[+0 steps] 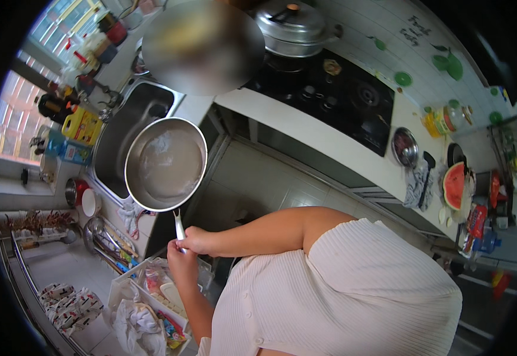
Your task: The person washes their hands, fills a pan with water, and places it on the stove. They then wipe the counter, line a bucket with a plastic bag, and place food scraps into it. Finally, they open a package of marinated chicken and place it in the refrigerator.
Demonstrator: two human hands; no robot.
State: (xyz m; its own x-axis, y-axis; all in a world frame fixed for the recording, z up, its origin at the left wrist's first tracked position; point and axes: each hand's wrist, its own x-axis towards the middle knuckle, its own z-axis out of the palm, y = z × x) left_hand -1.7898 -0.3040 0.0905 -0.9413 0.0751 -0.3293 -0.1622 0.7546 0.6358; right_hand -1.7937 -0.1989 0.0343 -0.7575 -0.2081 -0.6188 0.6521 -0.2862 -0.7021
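Note:
A metal pan (167, 165) with a silver-coloured handle is held above the near edge of the stainless steel sink (109, 171). Its inside looks grey-brown and has whitish patches; whether liquid lies in it is hard to tell. Both hands grip the handle: my right hand (195, 240) closes around it nearer the pan, and my left hand (182, 259) is wrapped around its end, touching the right. The fingers partly hide the handle. The pan covers part of the sink basin, and beyond it the faucet (111, 99) stands at the sink's far left side.
A black gas cooktop (329, 95) bears a lidded steel steamer pot (290, 29). Bottles and a yellow jug (81, 126) line the window side. A metal bowl (404, 147) and cut watermelon (454, 186) lie right. A white storage bin (122, 280) stands low left. A blurred patch hides the top.

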